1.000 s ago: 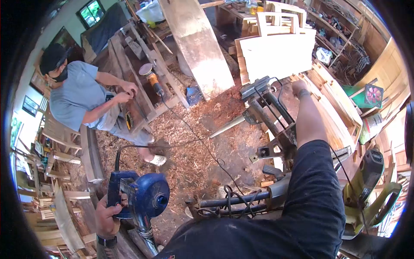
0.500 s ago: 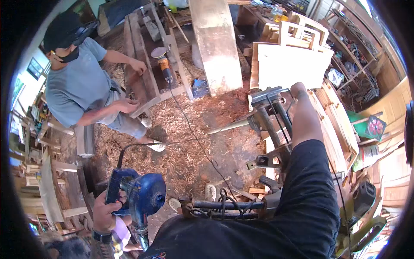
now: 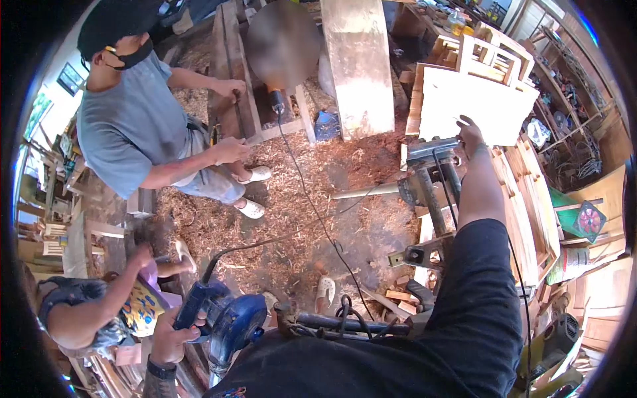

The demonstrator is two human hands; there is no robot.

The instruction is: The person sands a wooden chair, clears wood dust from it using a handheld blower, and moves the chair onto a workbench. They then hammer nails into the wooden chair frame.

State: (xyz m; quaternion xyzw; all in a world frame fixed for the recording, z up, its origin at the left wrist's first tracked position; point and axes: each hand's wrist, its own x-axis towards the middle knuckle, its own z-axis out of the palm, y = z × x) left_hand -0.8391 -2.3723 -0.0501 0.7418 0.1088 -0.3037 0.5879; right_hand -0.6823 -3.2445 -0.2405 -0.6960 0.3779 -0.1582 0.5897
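Observation:
My left hand (image 3: 171, 337) is wrapped around the handle of a blue electric blower (image 3: 233, 325), which has a round fan housing, a metal-coloured nozzle pointing down and a dark cord leaving its top. On the other side, my right arm reaches forward. My right hand (image 3: 471, 136) has its fingers apart and nothing visible in them. It is above the end of a metal machine frame (image 3: 432, 154) with thick tubes, close to the lower edge of a bright white panel (image 3: 472, 99); whether it touches either I cannot tell.
A person in a grey shirt (image 3: 126, 119) stands at the left beside a wooden frame (image 3: 232, 73). Another person (image 3: 83, 312) is at the lower left. Wood shavings and a cord (image 3: 302, 176) cover the floor. Wooden chair backs (image 3: 494, 53) and slatted pieces (image 3: 531, 199) stand at right.
My right hand has lifted off the machine frame and its fingers have opened. The view has shifted, and the second person shows more fully at lower left. My left hand still holds the blower.

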